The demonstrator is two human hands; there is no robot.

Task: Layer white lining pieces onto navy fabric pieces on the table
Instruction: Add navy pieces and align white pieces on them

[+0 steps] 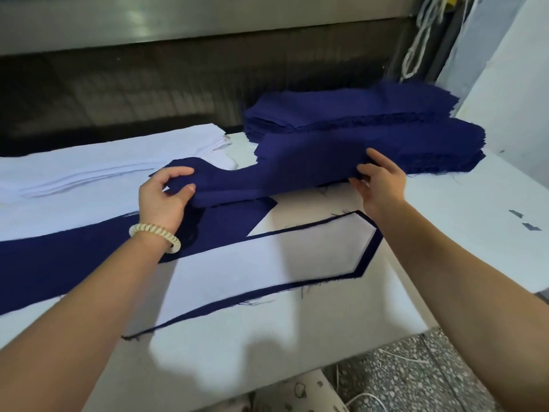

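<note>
White-topped table [445,221] in front of a dark machine [148,93], with speckled floor below.

Mid-step, by the look of it: fetching another navy piece [267,179] from the navy heaps [356,120] at the back right. Pinched at its near-left end by the left hand [162,197], thumb and curled fingers closed on the cloth. Held further along by the right hand [380,185], fingers over the top edge and thumb underneath. Sagging between the two hands, clear of the table. Far end lost against the heaps, so cannot tell whether it is lifted free.

Next, probably: draw clear of the heaps, lay flat on open table without a fold, and smooth out. Then reach to the lining stack [104,165] at the back left for a single sheet. Likely to need care in peeling off only one layer and centring it with a navy rim showing all round.

Count:
- One navy piece in the hands.
- One bare navy piece [74,257] flat on the table, beneath the left forearm.
- One finished pair nearest: a lining piece [267,263] lying on navy, with a thin dark border around it.
- Two navy heaps, overlapping, layers too many to count.
- One lining stack, layers likewise uncounted.
- One beaded bracelet [156,234] on the left wrist.
</note>
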